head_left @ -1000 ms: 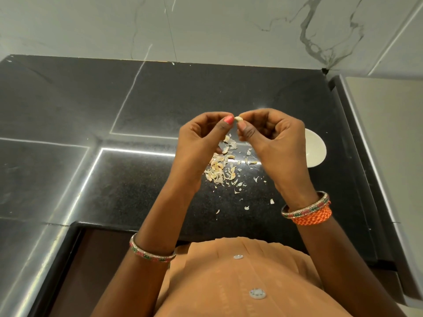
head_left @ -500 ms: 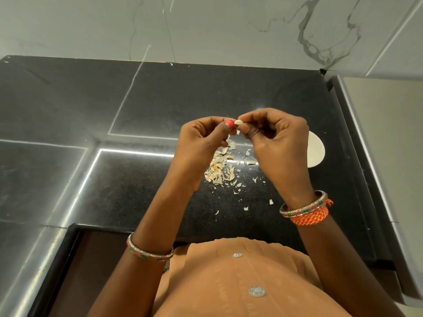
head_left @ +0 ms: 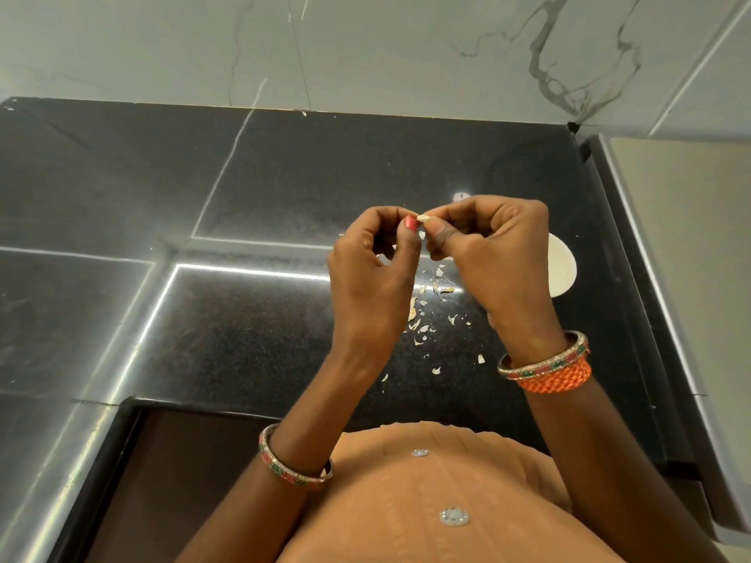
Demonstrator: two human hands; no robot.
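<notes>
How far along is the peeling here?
Done: a scatter of peels lies on the counter, so a fair amount looks stripped already. In hand: the left hand and right hand both pinch one small pale clove at the fingertips, above the counter. Left: no unpeeled cloves show, and the white bowl is half hidden behind the right hand, so what remains cannot be told.
</notes>
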